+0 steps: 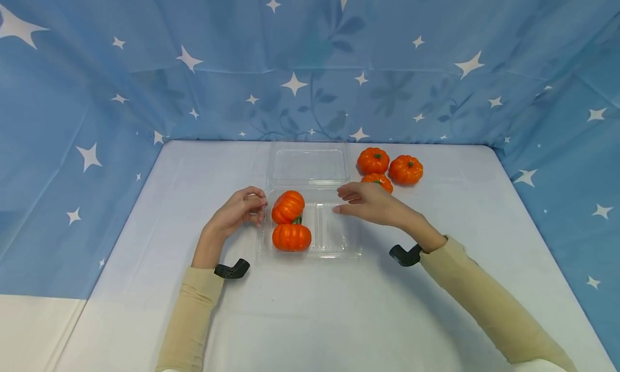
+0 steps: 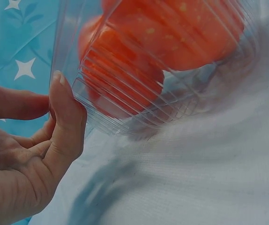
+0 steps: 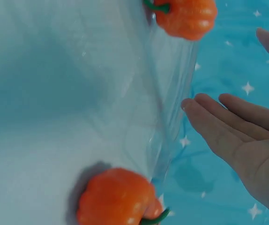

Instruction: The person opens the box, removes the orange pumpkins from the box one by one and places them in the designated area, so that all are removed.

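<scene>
A clear plastic box (image 1: 336, 248) lies unfolded on the table, its lid (image 1: 309, 165) flat behind the base. Two orange pumpkins (image 1: 291, 237) (image 2: 120, 70) sit in the left part of the base. My left hand (image 1: 238, 210) (image 2: 36, 145) pinches the box's left rim between thumb and fingers. Over the right part of the base hangs my right hand (image 1: 375, 204) (image 3: 240, 136), fingers extended and thumb apart, holding nothing. The back of that hand partly covers a pumpkin (image 1: 378, 181) in the head view.
Two more pumpkins (image 1: 373, 160) (image 1: 406, 170) rest at the back right, beside the lid. A blue curtain (image 1: 310, 54) with white stars stands behind the white table (image 1: 300, 313). Each wrist wears a black device (image 1: 232, 269) (image 1: 406, 255).
</scene>
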{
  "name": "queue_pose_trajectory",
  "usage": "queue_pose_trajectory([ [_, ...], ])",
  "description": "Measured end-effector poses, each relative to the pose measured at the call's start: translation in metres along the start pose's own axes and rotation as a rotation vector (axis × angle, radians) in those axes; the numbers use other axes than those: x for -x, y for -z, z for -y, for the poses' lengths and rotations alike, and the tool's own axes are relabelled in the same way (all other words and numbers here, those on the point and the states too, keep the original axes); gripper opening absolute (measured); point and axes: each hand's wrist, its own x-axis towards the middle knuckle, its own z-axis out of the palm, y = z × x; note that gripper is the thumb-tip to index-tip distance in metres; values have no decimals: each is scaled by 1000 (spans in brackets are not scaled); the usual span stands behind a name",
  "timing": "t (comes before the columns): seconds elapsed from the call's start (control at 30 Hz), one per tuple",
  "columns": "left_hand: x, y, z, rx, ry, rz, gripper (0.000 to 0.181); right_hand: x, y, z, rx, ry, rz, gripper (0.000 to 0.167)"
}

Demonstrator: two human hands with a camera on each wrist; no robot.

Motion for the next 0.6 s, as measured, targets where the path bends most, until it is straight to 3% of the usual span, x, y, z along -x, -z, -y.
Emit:
queue_pose_trajectory([
  [0.4,1,0,-2,-1,-2,-1,11,-23,-17,34,82,0,220,66],
  [0.6,0,0,-1,5,0,4,12,-33,-27,43,98,0,274,68],
])
